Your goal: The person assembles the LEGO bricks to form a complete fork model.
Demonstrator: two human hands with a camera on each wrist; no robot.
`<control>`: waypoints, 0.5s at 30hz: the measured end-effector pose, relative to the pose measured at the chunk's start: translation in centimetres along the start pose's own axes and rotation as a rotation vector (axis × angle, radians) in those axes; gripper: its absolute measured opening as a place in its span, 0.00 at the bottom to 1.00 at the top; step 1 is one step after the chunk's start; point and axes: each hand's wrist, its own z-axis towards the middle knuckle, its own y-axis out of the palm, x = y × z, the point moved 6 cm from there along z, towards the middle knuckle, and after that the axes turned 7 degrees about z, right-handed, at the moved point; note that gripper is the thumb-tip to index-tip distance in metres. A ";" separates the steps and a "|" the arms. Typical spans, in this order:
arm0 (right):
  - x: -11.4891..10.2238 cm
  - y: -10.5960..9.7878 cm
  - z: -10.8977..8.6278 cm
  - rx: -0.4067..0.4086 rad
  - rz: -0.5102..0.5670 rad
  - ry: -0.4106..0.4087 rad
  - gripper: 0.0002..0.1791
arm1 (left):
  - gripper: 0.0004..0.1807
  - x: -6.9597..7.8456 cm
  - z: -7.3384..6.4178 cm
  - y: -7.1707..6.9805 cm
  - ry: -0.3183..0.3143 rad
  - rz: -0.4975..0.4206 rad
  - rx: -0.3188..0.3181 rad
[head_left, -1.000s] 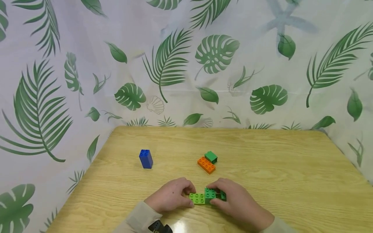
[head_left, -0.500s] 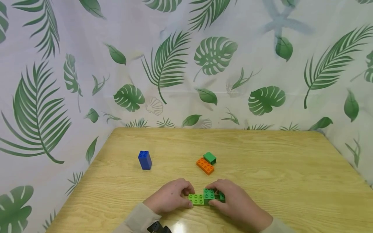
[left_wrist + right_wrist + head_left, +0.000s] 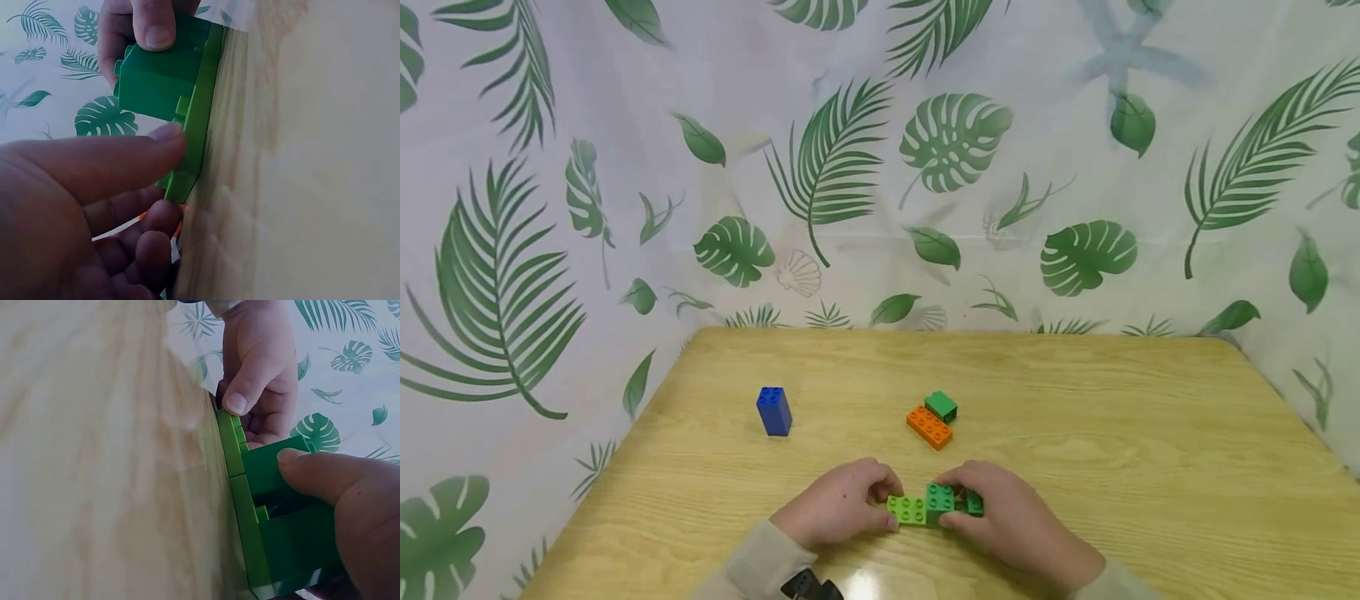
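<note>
In the head view, a low light green toy brick (image 3: 907,510) lies near the front of the table. My left hand (image 3: 841,505) pinches its left end between thumb and fingers. A taller green brick (image 3: 940,498) sits on the light green base, and my right hand (image 3: 1009,523) grips it, thumb on the near side. The right wrist view shows a seam between two light green pieces (image 3: 229,444) end to end. A second green brick (image 3: 297,547) stands on the nearer piece, with a narrow gap between the two taller bricks. My right palm partly hides it in the head view.
Farther back on the wooden table (image 3: 1112,417), an orange brick (image 3: 929,427) lies against a green brick (image 3: 942,406) tipped on its side. A blue brick stack (image 3: 774,411) stands upright to the left. A leaf-patterned cloth (image 3: 865,167) hangs behind the table.
</note>
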 end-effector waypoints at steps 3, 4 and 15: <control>0.1 0.1 0.0 0.000 0.009 0.004 0.21 | 0.14 0.0 0.0 -0.1 -0.018 -0.033 -0.012; 0.1 0.1 0.0 0.000 0.011 0.005 0.22 | 0.14 -0.1 0.1 -0.2 -0.024 -0.051 -0.020; 0.5 0.2 0.3 -0.023 0.042 0.012 0.23 | 0.11 -0.1 2.1 -2.1 -0.047 -0.052 -0.032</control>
